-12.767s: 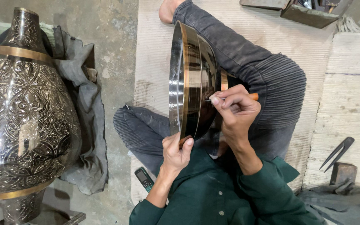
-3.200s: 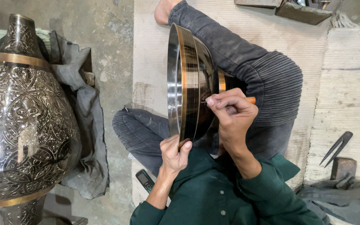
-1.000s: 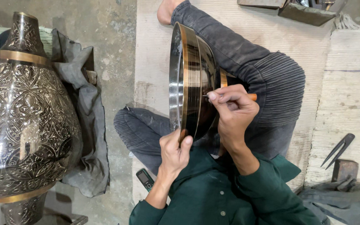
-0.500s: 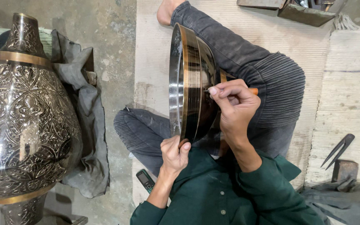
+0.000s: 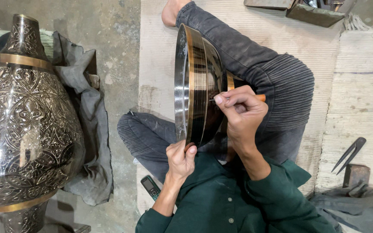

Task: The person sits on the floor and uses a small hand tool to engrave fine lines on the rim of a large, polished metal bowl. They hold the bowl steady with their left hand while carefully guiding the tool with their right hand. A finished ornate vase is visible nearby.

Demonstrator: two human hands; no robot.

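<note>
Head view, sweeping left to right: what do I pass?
Engraved metal vase → grey cloth → mobile phone → left hand gripping the metal bowl → right hand with an orange-handled tool → dark two-pronged tool.

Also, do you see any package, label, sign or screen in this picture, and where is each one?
Mobile phone: on the floor beside the person's left forearm; small dark bar shape, greenish screen, dark keypad.
No packages, labels or signs can be made out.
</note>
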